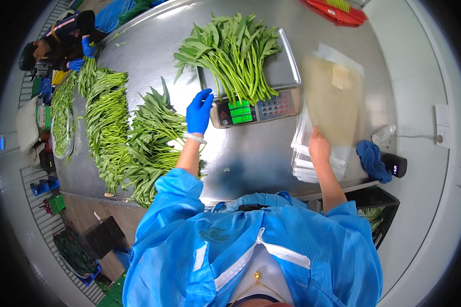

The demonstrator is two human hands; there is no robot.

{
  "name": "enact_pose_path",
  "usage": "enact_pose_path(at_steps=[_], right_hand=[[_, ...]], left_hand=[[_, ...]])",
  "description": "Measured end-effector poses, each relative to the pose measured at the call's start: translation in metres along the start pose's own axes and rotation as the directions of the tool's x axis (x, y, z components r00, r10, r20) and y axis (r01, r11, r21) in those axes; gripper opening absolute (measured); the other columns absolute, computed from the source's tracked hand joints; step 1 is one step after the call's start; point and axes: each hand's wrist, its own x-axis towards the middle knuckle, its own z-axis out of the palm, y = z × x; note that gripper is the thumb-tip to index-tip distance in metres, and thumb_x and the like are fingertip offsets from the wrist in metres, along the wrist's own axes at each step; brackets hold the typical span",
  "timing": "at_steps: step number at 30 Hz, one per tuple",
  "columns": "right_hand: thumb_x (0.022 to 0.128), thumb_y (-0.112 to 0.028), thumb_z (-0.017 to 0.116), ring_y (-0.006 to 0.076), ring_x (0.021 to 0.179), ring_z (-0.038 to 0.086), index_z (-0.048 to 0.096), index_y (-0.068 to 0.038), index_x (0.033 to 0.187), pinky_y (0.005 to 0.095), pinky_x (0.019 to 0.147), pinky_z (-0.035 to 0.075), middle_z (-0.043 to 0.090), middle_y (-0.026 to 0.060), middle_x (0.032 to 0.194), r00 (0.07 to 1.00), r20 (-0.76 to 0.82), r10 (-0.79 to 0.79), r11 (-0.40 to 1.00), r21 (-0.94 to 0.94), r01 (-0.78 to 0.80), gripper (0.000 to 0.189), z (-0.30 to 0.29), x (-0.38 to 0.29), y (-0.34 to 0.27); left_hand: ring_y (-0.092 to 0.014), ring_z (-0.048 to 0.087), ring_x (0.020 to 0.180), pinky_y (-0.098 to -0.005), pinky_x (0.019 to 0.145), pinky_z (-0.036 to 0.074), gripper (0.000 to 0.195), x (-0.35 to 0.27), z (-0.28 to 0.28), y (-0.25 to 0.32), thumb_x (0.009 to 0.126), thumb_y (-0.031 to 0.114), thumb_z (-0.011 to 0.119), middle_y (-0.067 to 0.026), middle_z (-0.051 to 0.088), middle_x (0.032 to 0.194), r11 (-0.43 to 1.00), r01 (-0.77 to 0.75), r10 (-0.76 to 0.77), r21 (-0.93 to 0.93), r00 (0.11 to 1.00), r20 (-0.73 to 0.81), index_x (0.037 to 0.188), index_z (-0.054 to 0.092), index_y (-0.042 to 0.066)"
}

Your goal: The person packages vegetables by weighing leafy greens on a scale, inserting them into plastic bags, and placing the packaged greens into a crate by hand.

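Observation:
A bunch of leafy water spinach [238, 57] lies on the metal tray of a digital scale [288, 103], its stem ends over the lit green display. My left hand [199, 111], in a blue glove, is beside the scale's left corner, fingers partly bent and apart with nothing seen between them. Just left of it, more loose greens [153, 142] are heaped on the steel table. My bare right hand [319, 146] rests on a stack of clear plastic bags [334, 103] right of the scale; whether its fingers grip a bag cannot be told.
Long rows of greens [107, 126] cover the table's left side, where a co-worker in blue gloves [76, 64] handles stems. A red basket [334, 13] stands at the far right. A blue cloth [370, 159] and a small black device [395, 165] lie near the right wall.

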Motion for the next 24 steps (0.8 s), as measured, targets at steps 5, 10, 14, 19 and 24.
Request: enact_pose_path(at_steps=[5,10,14,19,24], right_hand=[[0.082,-0.014,0.054,0.0299,0.065,0.066,0.053,0.003,0.114,0.0387,0.057,0.053,0.066,0.0139,0.077,0.941,0.337,-0.036,0.999,0.011,0.034,0.036,-0.051,-0.014,-0.02],[0.084,-0.019,0.059,0.0311,0.081,0.064,0.056,-0.004,0.112,0.0413,0.069,0.052,0.064,0.0141,0.094,0.971,0.174,-0.162,0.928,0.362,0.09,0.032,-0.101,-0.01,-0.06],[0.084,-0.018,0.06,0.0312,0.085,0.062,0.057,-0.005,0.109,0.0398,0.071,0.05,0.063,0.0121,0.099,0.982,-0.096,-0.164,0.695,0.695,0.184,0.028,-0.126,0.035,-0.094],[0.082,-0.017,0.061,0.03,0.085,0.059,0.06,-0.004,0.095,0.0387,0.07,0.049,0.061,0.0109,0.089,0.923,-0.372,-0.103,0.61,0.709,0.354,0.018,-0.148,0.122,-0.163],[0.083,-0.017,0.059,0.0284,0.086,0.058,0.056,-0.004,0.084,0.0393,0.07,0.05,0.059,0.0114,0.087,0.908,-0.36,-0.213,0.855,0.38,0.352,0.013,-0.128,0.183,-0.195]], left_hand=[[-0.024,0.064,0.075,-0.0346,0.069,0.049,0.041,0.038,0.029,-0.016,0.08,0.038,0.066,-0.0127,0.067,0.086,0.938,0.147,-0.149,0.315,0.989,-0.017,0.105,0.062,0.005],[-0.031,0.063,0.072,-0.0382,0.066,0.049,0.034,0.028,0.04,0.008,0.081,0.037,0.065,-0.0127,0.065,0.075,0.875,-0.086,0.25,0.476,0.923,-0.293,0.091,0.065,0.004],[-0.034,0.063,0.077,-0.0411,0.069,0.049,0.039,0.044,0.048,0.03,0.08,0.045,0.062,-0.0157,0.066,0.083,0.91,0.088,-0.027,0.404,0.988,-0.154,0.086,0.066,0.007],[-0.035,0.063,0.077,-0.0418,0.068,0.048,0.033,0.065,0.05,0.012,0.08,0.038,0.064,-0.0166,0.066,0.081,0.911,0.063,-0.015,0.408,0.993,-0.12,0.086,0.066,0.006],[-0.021,0.06,0.07,-0.033,0.066,0.047,0.021,0.044,0.056,-0.005,0.085,0.023,0.06,-0.012,0.065,0.08,0.991,-0.04,0.052,0.131,0.995,-0.089,0.093,0.063,0.003]])
